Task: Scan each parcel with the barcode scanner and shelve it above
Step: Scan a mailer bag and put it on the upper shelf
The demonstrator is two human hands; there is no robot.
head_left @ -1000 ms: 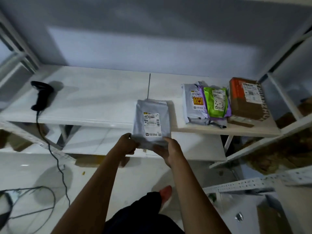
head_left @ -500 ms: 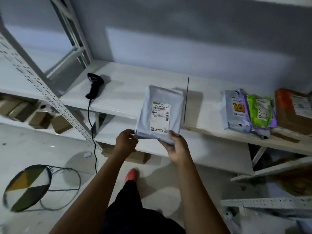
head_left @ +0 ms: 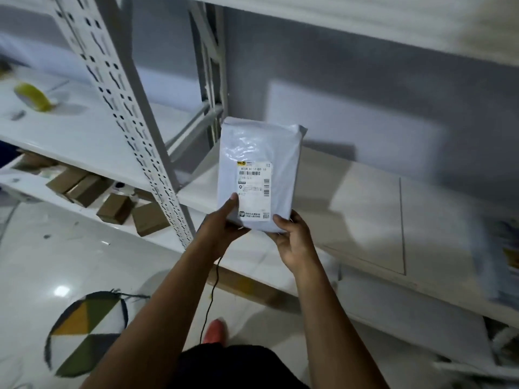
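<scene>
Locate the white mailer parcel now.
Centre of the head view, the white mailer parcel is gripped at its bottom corners by the left hand and right hand, just right of the perforated upright.

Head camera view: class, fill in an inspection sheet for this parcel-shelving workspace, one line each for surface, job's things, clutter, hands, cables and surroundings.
Surface: white shelf board, a seam across it.
Job's things: grey parcel held upright, label facing the camera; scanner not in view.
Clutter: yellow tape roll on the left shelf; brown boxes lower down.
Hands: left hand and right hand both grip the parcel's lower end.
Cables: thin black cable hangs below the left forearm.
Surroundings: perforated upright, round mat on the floor, upper shelf overhead.
</scene>
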